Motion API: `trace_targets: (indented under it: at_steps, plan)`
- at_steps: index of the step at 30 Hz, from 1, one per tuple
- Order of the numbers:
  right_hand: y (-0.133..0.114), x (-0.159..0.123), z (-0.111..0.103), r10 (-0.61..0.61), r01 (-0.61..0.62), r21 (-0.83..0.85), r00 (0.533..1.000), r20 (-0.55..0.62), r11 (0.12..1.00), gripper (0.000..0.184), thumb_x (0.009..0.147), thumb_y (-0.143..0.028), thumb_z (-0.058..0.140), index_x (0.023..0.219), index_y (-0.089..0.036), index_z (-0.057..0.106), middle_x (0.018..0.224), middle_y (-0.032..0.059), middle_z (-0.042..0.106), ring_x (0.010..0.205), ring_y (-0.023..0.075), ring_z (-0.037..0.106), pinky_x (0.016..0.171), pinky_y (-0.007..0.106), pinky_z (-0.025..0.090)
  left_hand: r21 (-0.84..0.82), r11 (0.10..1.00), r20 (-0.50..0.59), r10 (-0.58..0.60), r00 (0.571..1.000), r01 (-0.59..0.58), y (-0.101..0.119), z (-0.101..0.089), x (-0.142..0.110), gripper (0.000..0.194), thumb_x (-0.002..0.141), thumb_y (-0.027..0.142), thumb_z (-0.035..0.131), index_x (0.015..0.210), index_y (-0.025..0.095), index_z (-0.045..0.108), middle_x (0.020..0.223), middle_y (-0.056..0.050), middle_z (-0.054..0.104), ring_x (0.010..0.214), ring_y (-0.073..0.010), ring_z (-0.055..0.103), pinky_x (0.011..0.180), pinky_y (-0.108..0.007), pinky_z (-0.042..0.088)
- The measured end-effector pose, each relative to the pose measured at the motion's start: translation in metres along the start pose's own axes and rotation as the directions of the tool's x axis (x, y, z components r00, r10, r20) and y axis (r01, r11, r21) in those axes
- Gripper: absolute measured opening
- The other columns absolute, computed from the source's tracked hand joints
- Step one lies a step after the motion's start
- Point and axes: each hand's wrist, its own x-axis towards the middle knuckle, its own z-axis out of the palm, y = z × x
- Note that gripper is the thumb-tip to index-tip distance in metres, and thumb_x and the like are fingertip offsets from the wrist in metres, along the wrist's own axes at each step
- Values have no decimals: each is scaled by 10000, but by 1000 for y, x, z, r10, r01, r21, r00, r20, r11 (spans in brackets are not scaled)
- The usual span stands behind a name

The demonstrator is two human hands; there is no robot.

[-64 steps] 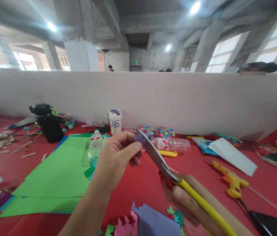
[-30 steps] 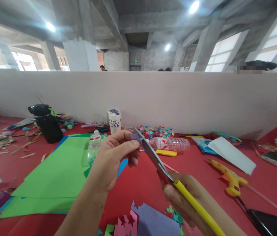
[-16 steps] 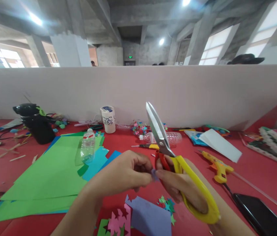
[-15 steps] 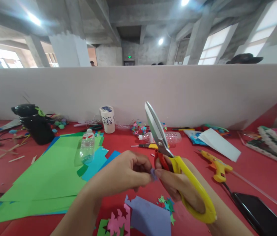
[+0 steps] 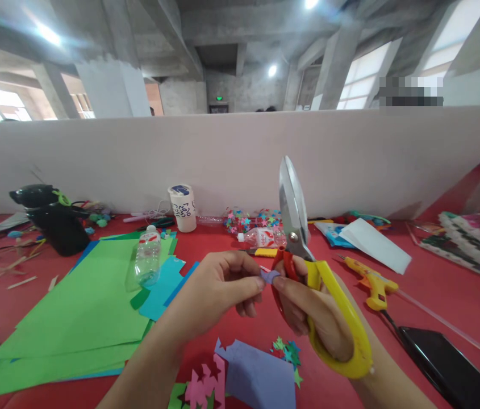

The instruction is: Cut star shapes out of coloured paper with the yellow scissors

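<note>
Left hand: the left hand, near the middle of the frame, has its thumb and index finger closed on one end of a small purple scrap.
Right hand: the right hand is clenched around the handles of the scissors, and its fingertips touch the other end of the scrap.
Purple scrap: it is located between the two hands, above the bench; its exact outline I cannot tell well, because it is small and partly covered by fingers.
Scissors: the blades point upward, right of the centre, and lie almost together; one handle is yellow and the other is red (a quite large pair, it seems).
Lower middle: a purple sheet with a notched corner lies beside a pink cut-out sheet, and small paper stars lie at its right.
Left side: green sheets are stacked, with a clear bottle on them; the black bottle stands farther left.
Behind the hands: a lying bottle and a yellow cutter are near each other; the white cup stands near the partition.
Right side: a yellow glue gun rests near a white paper.
</note>
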Motion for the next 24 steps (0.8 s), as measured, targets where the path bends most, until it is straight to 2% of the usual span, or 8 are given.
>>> trace_targets:
  at_steps: [6, 9, 11, 13, 16, 18, 21, 24]
  plan:
    - [2, -2, 4, -38, 42, 60, 997, -67, 997, 308, 858, -391, 522, 609, -228, 441, 376, -92, 399, 332, 95, 357, 381, 234, 303, -149, 989, 1, 18, 1000, -17, -5, 7, 4, 66, 722, 207, 615, 685, 165, 581, 525, 27, 589, 447, -80, 534, 478, -205, 435]
    - [0, -2, 2, -45, 49, 59, 997, -64, 997, 395, 848, -466, 503, 542, -232, 414, 356, -87, 358, 315, 90, 332, 374, 239, 293, -174, 984, -29, 31, 999, -36, -6, 6, 5, 93, 729, 227, 634, 676, 163, 592, 521, 27, 593, 443, -75, 529, 478, -201, 433]
    - [-5, -2, -2, -40, 40, 35, 999, 3, 999, 431, 829, -569, 468, 573, -223, 451, 362, -92, 339, 309, 83, 303, 360, 235, 266, -178, 981, -98, 60, 993, -77, -3, 0, 4, 99, 736, 234, 641, 681, 163, 598, 538, 30, 602, 448, -70, 531, 471, -191, 425]
    - [-11, -3, -6, -12, 18, -57, 995, 100, 998, 478, 769, -666, 474, 672, -200, 511, 423, -89, 363, 342, 81, 318, 369, 224, 252, -173, 975, -207, 99, 973, -136, 2, -8, 2, 94, 742, 228, 640, 687, 163, 602, 548, 34, 604, 451, -67, 536, 458, -182, 415]
    - [-19, -4, -8, 91, -30, -291, 976, 197, 956, 514, 670, -700, 558, 696, -189, 507, 553, -49, 430, 464, 106, 405, 417, 220, 279, -122, 966, -354, 171, 920, -227, 12, -19, -4, 89, 728, 202, 648, 668, 148, 610, 525, 32, 597, 445, -65, 532, 446, -172, 406]
    - [-23, -6, -5, 136, -51, -335, 962, 235, 941, 526, 679, -718, 528, 694, -195, 478, 592, -36, 443, 513, 122, 427, 448, 230, 296, -104, 958, -435, 199, 878, -269, 17, -24, -8, 81, 716, 194, 654, 669, 147, 607, 537, 28, 609, 445, -67, 535, 449, -174, 414]
    - [-25, -8, 1, 144, -57, -298, 949, 279, 953, 585, 676, -790, 453, 651, -207, 423, 572, -53, 380, 497, 111, 395, 454, 235, 270, -86, 950, -494, 221, 841, -300, 21, -28, -11, 72, 710, 189, 654, 675, 151, 604, 533, 31, 609, 443, -72, 534, 448, -180, 422]
    - [-25, -9, 4, 146, -47, -306, 939, 310, 951, 641, 628, -857, 414, 609, -218, 371, 559, -69, 306, 468, 93, 329, 434, 234, 227, -81, 945, -480, 241, 844, -316, 20, -28, -11, 70, 718, 188, 645, 670, 150, 612, 517, 35, 599, 441, -68, 530, 442, -174, 422]
